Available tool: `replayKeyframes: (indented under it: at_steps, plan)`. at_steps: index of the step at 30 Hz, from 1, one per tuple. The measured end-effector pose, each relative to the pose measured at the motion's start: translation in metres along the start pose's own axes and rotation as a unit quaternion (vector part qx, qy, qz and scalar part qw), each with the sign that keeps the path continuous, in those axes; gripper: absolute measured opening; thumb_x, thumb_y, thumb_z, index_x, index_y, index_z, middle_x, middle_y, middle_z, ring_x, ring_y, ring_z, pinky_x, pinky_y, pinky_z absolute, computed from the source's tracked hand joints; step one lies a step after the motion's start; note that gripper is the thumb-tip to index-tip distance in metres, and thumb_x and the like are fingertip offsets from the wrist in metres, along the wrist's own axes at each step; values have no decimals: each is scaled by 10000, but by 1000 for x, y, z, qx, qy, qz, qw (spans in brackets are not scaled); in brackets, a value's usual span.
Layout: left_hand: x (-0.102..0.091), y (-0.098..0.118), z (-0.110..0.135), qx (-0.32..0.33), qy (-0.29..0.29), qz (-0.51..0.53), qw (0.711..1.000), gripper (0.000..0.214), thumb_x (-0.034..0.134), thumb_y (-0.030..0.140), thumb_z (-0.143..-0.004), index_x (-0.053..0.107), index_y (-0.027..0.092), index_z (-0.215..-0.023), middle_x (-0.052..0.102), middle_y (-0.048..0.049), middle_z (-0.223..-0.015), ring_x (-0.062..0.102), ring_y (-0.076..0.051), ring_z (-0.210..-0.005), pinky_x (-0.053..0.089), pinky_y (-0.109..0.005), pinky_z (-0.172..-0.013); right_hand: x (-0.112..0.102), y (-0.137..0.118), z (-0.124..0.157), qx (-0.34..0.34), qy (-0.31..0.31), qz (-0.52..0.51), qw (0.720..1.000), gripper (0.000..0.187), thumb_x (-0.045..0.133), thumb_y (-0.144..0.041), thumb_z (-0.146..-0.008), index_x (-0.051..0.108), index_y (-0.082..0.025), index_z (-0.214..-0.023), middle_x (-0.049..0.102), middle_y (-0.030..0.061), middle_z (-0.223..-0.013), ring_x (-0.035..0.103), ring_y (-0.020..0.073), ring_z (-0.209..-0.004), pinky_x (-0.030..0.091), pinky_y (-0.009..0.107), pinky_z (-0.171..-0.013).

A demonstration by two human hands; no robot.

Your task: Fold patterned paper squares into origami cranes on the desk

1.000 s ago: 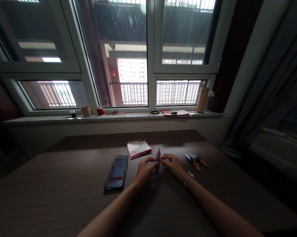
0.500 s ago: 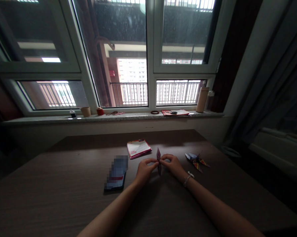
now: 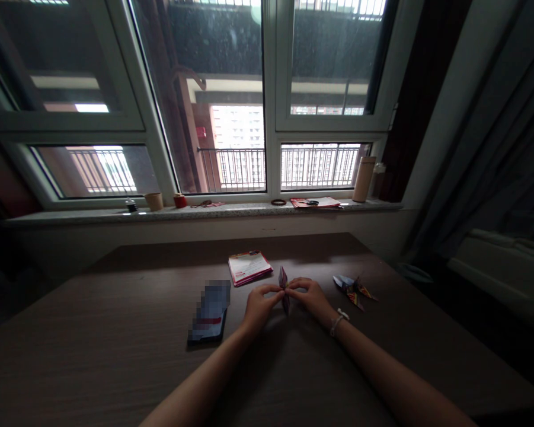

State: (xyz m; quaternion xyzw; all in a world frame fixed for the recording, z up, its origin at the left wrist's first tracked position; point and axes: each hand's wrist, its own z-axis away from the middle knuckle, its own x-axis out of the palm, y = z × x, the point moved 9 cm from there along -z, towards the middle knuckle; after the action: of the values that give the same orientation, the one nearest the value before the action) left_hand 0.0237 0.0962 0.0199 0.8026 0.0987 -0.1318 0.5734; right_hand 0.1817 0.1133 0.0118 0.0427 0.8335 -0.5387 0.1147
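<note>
Together, our left hand [image 3: 260,306] and right hand [image 3: 312,299] pinch a small folded paper piece [image 3: 283,275] between them, thumbs and fingertips closed narrowly on its middle from either side. We hold it on edge, one pointed end rising beyond our fingers and the other showing on our side of them; we cannot tell whether its lower tip touches the wooden table [image 3: 106,332]. Around our right wrist sits a pale bracelet [image 3: 339,324]. To the left of our left hand, just beside the forearm, lies a smartphone [image 3: 210,314], its screen pixelated. Just beyond our left hand we see a stack of printed paper sheets [image 3: 250,267] with pinkish-red edges. To the right of our right hand, near but apart, rests a folded-paper figure [image 3: 350,290] with several pointed tips. Well beyond both hands, the windowsill [image 3: 244,210] bears scissors [image 3: 312,203] on loose papers [image 3: 329,204] and, farther right, a tan thermos [image 3: 364,181].
</note>
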Motion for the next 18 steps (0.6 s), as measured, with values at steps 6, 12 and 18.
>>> replayKeyframes:
  at_steps: [6, 12, 18]
  plan:
    - [2, 1, 0, 6, -11, 23, 1000, 235, 741, 379, -687, 794, 190, -818, 785, -73, -930, 707, -256, -931, 515, -372, -920, 1, -1, 0, 11, -4, -10, 1000, 350, 758, -550, -678, 766, -204, -728, 747, 70, -856, 680, 227, -881, 500, 366, -892]
    - [1, 0, -1, -3, -4, 33, 999, 231, 757, 370, -666, 802, 191, -805, 775, -82, -946, 696, -263, -959, 522, -365, -906, 0, 1, 1, 22, 4, -22, 1000, 353, 782, -534, -645, 757, -191, -726, 747, 74, -854, 682, 229, -872, 505, 361, -880]
    - [2, 2, 0, 6, -8, 19, 1000, 221, 747, 375, -676, 803, 207, -806, 767, -76, -962, 690, -253, -959, 520, -360, -915, 0, 4, 1, 28, 12, -16, 999, 360, 770, -539, -656, 751, -188, -735, 741, 65, -844, 677, 222, -864, 504, 351, -866]
